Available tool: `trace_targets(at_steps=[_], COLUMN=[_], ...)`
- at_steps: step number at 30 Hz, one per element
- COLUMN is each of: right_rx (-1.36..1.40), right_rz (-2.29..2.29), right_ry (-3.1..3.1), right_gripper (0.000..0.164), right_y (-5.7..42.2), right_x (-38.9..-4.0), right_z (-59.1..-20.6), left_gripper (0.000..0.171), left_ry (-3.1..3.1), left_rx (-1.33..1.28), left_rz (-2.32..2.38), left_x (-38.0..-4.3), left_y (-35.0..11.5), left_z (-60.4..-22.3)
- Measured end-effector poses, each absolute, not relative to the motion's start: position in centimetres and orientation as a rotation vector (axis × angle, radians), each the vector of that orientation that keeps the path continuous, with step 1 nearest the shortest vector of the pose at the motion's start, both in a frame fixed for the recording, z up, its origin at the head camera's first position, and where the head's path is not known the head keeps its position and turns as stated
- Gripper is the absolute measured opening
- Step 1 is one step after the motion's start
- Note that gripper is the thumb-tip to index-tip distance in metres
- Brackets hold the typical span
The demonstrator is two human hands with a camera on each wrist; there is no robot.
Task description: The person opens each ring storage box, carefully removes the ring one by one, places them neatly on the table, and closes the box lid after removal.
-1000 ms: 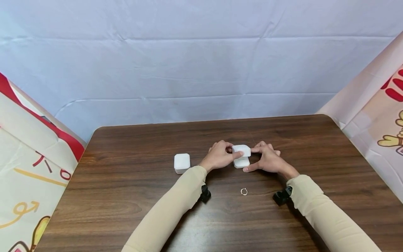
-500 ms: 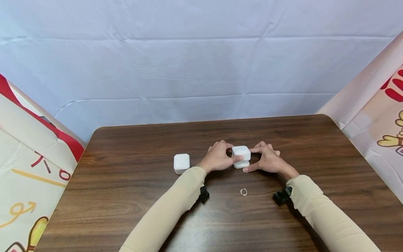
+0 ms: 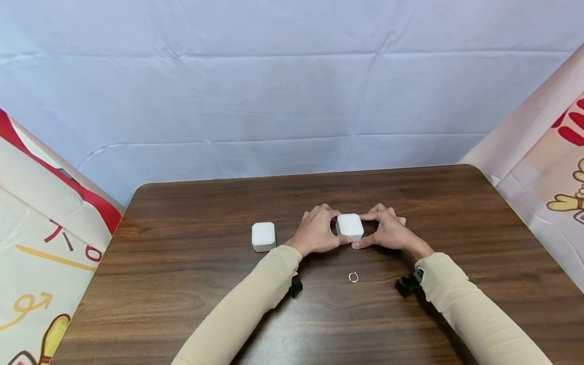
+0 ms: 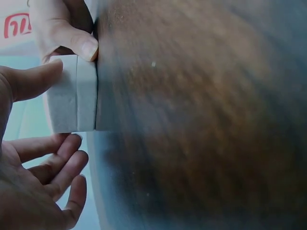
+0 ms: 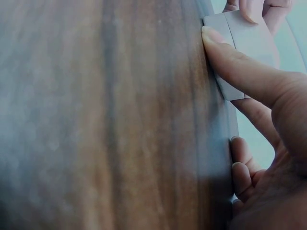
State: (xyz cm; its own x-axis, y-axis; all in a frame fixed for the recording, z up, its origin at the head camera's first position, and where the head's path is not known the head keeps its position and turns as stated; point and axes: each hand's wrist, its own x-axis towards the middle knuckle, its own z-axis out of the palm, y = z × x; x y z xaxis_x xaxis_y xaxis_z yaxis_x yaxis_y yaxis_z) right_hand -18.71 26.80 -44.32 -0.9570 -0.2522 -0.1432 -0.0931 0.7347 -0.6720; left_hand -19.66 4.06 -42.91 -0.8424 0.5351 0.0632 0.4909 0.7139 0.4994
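A small white ring box sits closed on the table between both hands. My left hand pinches it from the left, thumb on the near face and fingertips at the back, up on the lid half. From the other side my right hand grips the lower half, its thumb pressed low on the near face in the right wrist view. In the left wrist view, a thin seam runs between the lid and base of the white box. A small ring lies on the wood nearer the body.
A second white box, also closed, stands to the left of my left hand. The brown wooden table reaches back to a pale cloth backdrop. Printed cloths hang at both sides.
The ring box stood with its lid raised; my left hand has brought the lid down, and the box is now closed. My right hand, the ring and the second box have stayed put.
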Motion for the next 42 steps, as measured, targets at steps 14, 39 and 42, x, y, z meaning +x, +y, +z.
trace_targets(at_steps=[14,39,42], right_rx=[-0.287,-0.313,-0.314], right_rz=[-0.998,-0.935,-0.942], right_ry=[2.741,2.779,2.780], right_gripper=[0.086,0.087,0.088], right_y=[26.8,26.8,26.8], right_x=[-18.7,-18.6,-18.6], right_z=[-44.4,-44.3,-44.3], left_gripper=[0.060,0.074,0.072], left_ry=[2.826,2.785,2.775], left_rx=[0.800,0.729,0.680], left_rz=[0.782,0.964,1.094], left_x=[-19.6,-18.1,-18.0], left_y=[4.3,0.7,-1.1], left_z=[-42.7,-38.0,-37.4])
